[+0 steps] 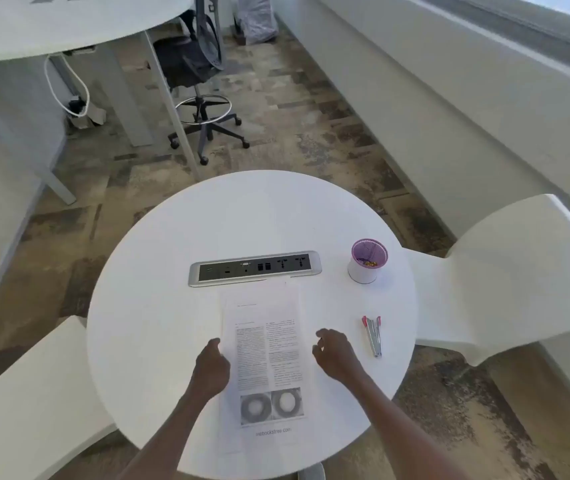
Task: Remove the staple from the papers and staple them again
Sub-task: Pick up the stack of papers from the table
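Observation:
The printed papers lie flat on the round white table, with text columns and two ring pictures near the bottom. My left hand rests at the papers' left edge, fingers curled onto the sheet. Just right of the papers hovers my right hand, fingers bent and apart, holding nothing. A red and silver stapler lies on the table to the right of that hand, a short gap away. The staple itself is too small to make out.
A purple and white cup with small items inside stands at the table's right. A socket panel is set into the table just beyond the papers. White chairs flank the table; an office chair stands farther off.

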Demonstrator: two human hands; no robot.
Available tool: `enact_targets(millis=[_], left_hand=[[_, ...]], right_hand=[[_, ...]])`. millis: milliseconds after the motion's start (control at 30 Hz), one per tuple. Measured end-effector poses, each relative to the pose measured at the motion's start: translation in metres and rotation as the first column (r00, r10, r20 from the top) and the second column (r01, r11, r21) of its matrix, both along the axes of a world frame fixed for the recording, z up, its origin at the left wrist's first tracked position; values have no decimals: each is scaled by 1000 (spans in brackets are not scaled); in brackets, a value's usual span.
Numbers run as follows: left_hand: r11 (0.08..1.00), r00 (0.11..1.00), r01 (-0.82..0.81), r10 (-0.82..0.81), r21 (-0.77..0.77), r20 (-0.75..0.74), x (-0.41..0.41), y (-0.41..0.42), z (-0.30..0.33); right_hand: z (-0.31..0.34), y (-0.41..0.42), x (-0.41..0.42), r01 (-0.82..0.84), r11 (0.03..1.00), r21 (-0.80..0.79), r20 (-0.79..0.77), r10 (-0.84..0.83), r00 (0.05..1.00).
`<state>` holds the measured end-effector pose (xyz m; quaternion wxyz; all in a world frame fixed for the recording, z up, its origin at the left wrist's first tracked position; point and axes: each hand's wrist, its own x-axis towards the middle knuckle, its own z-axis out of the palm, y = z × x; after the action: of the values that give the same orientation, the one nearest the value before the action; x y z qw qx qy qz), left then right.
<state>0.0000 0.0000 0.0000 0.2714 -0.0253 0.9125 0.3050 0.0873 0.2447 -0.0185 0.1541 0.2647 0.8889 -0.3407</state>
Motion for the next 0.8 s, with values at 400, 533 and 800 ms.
enact_targets(millis=[400, 533, 800], left_hand=[[940, 934, -339, 329, 50, 138, 10, 15, -24], [882, 881, -463, 446, 93, 158, 0, 17, -25], [867, 896, -443, 424, 228, 131, -5, 13, -30]], right_hand=[[-40, -23, -9, 386, 873, -300, 41, -392, 919], [-36, -31, -11, 391, 860, -328, 30, -404, 914], [-36, -31, -8, 410, 836, -364, 76, -412, 908]])
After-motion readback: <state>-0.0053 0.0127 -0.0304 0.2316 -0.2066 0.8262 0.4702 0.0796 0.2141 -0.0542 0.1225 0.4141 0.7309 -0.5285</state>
